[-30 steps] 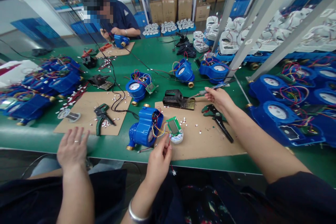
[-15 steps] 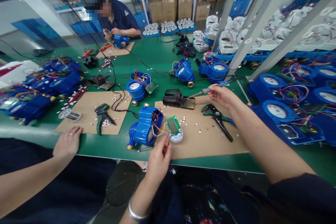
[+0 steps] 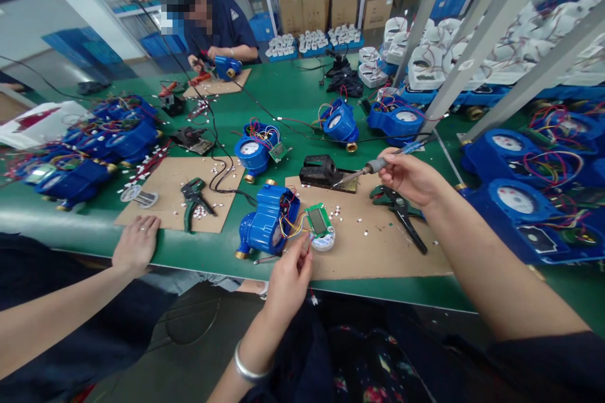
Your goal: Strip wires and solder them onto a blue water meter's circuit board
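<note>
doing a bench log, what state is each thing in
Soldering iron: in right hand, tip at stand
Left hand: fingers pinched on thin wires
Circuit board: wired, screen looks blank
Nearest blue meter: on its side, housing open
Black-handled tool: lying on cardboard, unheld
Spool: on its side, wire wound

navy right sleeve point(image 3: 543, 362) | silver left-wrist bangle point(image 3: 247, 373) | dark floral-print garment point(image 3: 366, 365)

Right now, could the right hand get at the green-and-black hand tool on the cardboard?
Probably yes: the green-and-black hand tool lies close by, its black handle uncovered. The likely hindrance is that the right hand already grips a soldering iron.
</note>
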`<state>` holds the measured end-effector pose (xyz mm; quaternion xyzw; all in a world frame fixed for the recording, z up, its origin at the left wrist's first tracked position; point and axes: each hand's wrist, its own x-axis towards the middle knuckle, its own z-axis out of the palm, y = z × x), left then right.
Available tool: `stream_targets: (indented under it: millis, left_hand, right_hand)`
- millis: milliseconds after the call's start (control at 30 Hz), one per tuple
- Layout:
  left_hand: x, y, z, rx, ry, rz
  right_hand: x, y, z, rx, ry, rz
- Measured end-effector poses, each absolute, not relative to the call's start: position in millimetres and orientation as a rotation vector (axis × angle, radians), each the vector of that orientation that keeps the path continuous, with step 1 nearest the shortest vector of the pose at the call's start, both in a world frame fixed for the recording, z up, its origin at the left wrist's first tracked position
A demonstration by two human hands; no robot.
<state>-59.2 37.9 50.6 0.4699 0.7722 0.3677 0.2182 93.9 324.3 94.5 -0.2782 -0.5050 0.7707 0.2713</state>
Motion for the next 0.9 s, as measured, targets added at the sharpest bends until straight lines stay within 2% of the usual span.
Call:
stream_targets:
  millis: [133, 333, 533, 600, 767, 900]
  left_hand:
    - [-58, 38, 52, 1.285, 2.134, 1.017]
    - [-58, 37, 49, 1.3, 2.127, 1.016]
    - [-61, 34, 51, 1.35, 2.184, 0.962]
    - [-61, 33, 51, 1.394, 2.196, 0.937]
    - [-62, 24, 57, 1.627, 2.291, 0.822]
    - [-81, 16, 74, 1.862, 2.493, 0.98]
  right_hand:
    - [100, 336, 87, -0.75, -1.5, 1.967]
    - [99, 359, 63, -1.001, -1.876, 1.476]
    - [99, 352, 83, -1.171, -2.103, 1.076]
    - [100, 345, 94, -1.093, -2.035, 1.136]
    - [89, 319, 105, -0.735, -1.66, 1.668]
    - [70, 294, 96, -0.622, -1.505, 1.793]
